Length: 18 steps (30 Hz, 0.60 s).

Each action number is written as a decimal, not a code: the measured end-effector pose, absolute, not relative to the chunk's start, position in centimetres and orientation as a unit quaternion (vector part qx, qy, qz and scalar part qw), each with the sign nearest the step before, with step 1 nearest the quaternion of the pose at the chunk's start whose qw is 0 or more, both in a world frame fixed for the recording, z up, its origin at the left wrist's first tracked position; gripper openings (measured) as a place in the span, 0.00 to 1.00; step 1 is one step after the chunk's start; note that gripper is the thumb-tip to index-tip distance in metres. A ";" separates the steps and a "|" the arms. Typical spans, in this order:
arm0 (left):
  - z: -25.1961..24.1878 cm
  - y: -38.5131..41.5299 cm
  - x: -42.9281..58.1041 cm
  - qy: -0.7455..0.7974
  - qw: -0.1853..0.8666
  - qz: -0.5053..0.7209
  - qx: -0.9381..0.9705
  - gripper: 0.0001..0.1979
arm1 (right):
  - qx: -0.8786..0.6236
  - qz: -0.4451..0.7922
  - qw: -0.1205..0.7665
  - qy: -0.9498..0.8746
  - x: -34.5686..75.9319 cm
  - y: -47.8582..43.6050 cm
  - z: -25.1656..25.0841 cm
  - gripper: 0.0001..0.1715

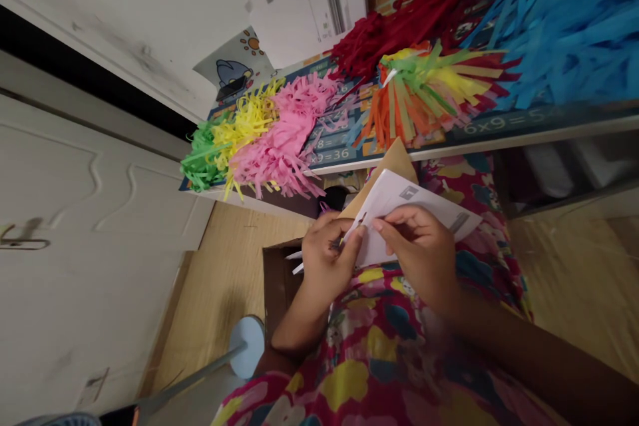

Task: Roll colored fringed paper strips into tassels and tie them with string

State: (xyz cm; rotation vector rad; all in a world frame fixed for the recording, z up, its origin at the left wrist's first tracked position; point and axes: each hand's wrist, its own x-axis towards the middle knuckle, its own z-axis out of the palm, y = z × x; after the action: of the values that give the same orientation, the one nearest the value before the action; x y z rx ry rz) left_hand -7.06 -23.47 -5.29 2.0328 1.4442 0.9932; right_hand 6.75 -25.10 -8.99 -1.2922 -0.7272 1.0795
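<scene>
The table (499, 136) crosses at twelve o'clock of the hands. On it, blue shreds (564, 20) lie at two o'clock, red shreds (399, 26) at one and pink shreds (289, 133) at eleven. Over the lap, the right hand (419, 253) pinches the white sheet (399, 203) and covers its lower part. At nine o'clock the left hand (324, 259) is curled closed, perhaps around scissors.

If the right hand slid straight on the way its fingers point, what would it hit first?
Probably the left hand: the right hand points across the white paper toward it, fingertips nearly meeting; depth is unclear.
</scene>
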 end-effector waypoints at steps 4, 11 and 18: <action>-5.2 -23.6 -7.0 0.524 0.230 0.360 0.737 0.07 | -0.562 0.440 0.623 -0.320 6.5 -25.1 -9.0 0.16; -5.3 -23.7 -7.3 0.528 0.220 0.358 0.738 0.08 | -0.637 0.346 0.568 -0.391 8.5 -24.9 -11.4 0.19; -4.6 -23.0 -7.8 0.471 0.268 0.337 0.770 0.08 | -0.600 0.137 0.523 -0.590 15.0 -23.7 -9.3 0.19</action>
State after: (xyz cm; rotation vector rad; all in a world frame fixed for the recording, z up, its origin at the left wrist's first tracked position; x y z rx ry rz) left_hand -7.76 -23.03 -4.61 2.0755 1.2713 0.9090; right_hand 15.04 -23.67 -9.32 -1.4380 -1.4118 0.3269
